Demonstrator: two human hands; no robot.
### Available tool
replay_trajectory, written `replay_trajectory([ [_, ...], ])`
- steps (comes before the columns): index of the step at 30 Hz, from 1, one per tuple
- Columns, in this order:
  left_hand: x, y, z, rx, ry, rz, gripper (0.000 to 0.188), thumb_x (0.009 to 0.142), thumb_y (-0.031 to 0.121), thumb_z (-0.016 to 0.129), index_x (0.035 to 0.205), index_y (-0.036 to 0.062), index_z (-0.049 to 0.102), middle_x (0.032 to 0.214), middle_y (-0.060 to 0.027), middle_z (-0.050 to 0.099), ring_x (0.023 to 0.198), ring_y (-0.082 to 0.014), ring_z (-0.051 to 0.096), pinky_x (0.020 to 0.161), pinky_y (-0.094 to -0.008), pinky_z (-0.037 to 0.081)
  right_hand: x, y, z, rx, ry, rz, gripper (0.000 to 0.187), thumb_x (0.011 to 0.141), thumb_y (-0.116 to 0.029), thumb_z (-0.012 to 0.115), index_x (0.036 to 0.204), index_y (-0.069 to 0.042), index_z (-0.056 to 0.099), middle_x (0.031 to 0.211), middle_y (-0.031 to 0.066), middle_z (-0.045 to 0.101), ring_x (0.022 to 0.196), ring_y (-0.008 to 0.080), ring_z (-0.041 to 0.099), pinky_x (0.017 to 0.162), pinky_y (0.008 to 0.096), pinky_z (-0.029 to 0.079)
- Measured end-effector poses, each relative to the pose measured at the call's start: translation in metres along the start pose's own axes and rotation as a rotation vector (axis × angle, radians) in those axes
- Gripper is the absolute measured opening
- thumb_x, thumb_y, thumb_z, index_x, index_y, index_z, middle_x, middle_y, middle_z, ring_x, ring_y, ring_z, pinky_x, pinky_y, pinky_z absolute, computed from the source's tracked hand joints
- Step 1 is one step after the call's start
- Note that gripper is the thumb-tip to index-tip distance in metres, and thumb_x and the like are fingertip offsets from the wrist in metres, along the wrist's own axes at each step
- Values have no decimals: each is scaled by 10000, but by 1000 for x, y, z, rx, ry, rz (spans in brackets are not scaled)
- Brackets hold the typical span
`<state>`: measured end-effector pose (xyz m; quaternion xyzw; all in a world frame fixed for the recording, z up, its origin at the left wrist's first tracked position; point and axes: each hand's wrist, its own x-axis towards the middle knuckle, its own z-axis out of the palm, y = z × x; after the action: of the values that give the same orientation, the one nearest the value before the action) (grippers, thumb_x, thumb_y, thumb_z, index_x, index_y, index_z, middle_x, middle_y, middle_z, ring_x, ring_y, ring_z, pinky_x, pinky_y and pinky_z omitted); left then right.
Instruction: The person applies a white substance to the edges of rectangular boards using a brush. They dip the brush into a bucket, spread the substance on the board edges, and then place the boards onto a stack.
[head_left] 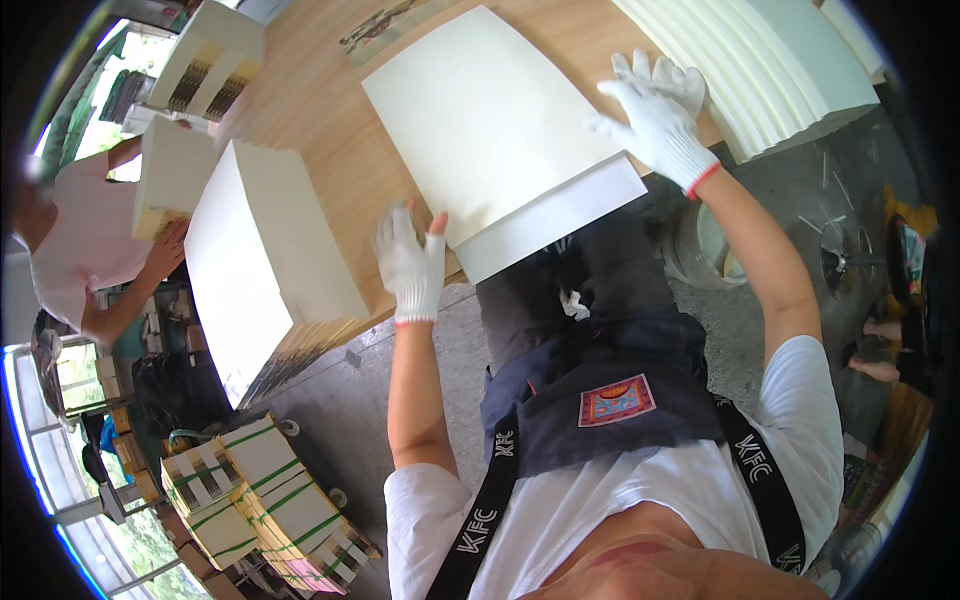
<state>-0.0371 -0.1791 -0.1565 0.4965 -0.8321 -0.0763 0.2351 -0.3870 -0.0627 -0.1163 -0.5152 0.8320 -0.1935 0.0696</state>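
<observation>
A large white sheet (495,115) lies on the wooden table before me, with a narrower white strip (550,218) showing along its near edge. I cannot tell whether they are one folded sheet or separate ones. My left hand (408,265), in a white knit glove with bare fingertips showing, is by the sheet's near left corner, thumb and fingers apart and nothing in them. Over the sheet's right edge is my right hand (655,115), gloved in white with a red cuff. Its fingers are spread and hold nothing; whether they touch the paper is unclear.
A tall white paper stack (265,235) stands to the left, and a fanned white stack (740,65) to the right. Beyond the left stack, another person (90,235) handles a white block (175,175). Strapped bundles (265,490) sit lower left; a bucket (710,250) stands beneath the table's right side.
</observation>
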Motion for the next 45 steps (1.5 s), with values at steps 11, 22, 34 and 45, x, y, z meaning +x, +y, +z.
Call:
replay_trajectory([
  [11, -40, 10, -5, -42, -10, 205, 474, 667, 321, 839, 937, -12, 635, 1361, -198, 551, 1272, -367, 476, 1065, -457, 351, -56, 11, 33, -117, 70, -141, 862, 769, -585, 733, 1409, -62, 489, 1524, 117, 405, 1423, 317, 330, 1178, 429, 258],
  [22, -35, 18, -15, 110, -159, 142, 630, 746, 379, 806, 1202, -14, 620, 1456, -154, 494, 1312, -368, 449, 1091, -439, 379, -45, 24, 41, -140, -70, -138, 942, 787, -667, 661, 1501, -122, 377, 1598, 66, 286, 1483, 269, 220, 1213, 423, 198],
  [34, -37, 12, -9, 93, -110, 183, 604, 752, 392, 798, 1160, -20, 630, 1441, -156, 505, 1278, -381, 476, 1066, -446, 397, -50, 22, 40, -69, 39, -206, 865, 801, -550, 722, 1444, -39, 451, 1538, 115, 397, 1440, 299, 316, 1185, 414, 256],
  [45, -38, 14, -12, 78, -93, 172, 663, 762, 425, 783, 1229, -15, 613, 1419, -161, 519, 1278, -382, 469, 1086, -461, 368, -48, 25, 41, -144, 0, -203, 936, 818, -663, 643, 1490, -69, 378, 1574, 106, 335, 1453, 287, 304, 1173, 403, 289],
])
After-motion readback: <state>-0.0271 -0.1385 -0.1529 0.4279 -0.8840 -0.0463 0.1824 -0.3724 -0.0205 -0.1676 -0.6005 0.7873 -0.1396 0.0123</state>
